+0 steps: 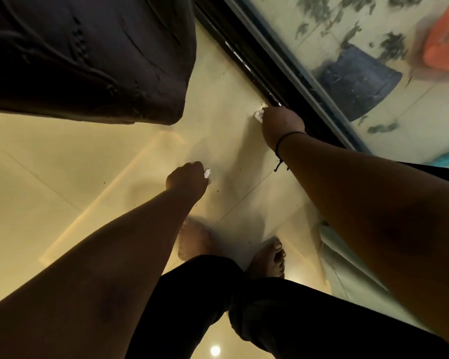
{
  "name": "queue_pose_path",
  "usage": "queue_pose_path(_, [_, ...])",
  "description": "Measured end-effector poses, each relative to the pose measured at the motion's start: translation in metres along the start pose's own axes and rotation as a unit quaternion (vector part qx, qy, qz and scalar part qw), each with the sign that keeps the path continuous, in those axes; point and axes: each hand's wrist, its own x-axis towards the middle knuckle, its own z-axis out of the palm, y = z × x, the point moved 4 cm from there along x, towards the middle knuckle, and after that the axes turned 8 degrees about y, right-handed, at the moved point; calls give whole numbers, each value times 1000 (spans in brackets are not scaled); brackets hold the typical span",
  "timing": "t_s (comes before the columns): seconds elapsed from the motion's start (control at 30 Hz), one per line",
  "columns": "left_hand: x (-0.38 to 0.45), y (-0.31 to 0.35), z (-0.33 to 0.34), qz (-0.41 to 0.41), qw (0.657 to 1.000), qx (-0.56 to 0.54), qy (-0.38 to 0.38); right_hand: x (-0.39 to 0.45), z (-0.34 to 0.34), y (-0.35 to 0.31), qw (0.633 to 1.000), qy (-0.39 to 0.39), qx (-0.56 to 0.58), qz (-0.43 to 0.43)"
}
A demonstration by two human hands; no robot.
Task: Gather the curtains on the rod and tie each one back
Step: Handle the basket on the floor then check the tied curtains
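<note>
- A pale fold that may be curtain [329,257] hangs at the near right, behind the right forearm.
- Right hand [283,124] is closed on a small whitish thing [258,115] beside the dark door track [246,45].
- Left hand [187,178] is curled around a small white object [208,173] above the tiled floor [62,164].

Both forearms are bare, without sleeves. The right wrist carries a thin black cord band [287,139] with short loose knotted ends. Legs wear dark black trousers [257,314]. Both feet [270,257] are bare.
</note>
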Motion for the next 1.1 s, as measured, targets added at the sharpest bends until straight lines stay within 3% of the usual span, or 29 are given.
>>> queue_pose_path(0.2, [-20,7,-9,1,998,-54,-13,-45,10,10,992,-65,100,51])
queue_pose_path(0.37, [-73,4,-24,-17,989,-131,-65,-112,15,11,979,-100,160,78])
queue_pose_path(0.5, [-139,-7,-58,-95,960,-257,-58,-184,-14,3,973,-157,168,40])
queue_pose_path(0.6, [-189,-17,-90,-120,951,-280,-48,-229,-46,-4,973,-179,145,-19])
queue_pose_path(0.87, [-345,-17,-169,-160,911,-380,3,-327,-161,-17,975,-140,123,-118])
queue_pose_path(1.1, [-488,7,-211,-151,833,-531,22,-438,-224,-11,978,-52,167,-114])
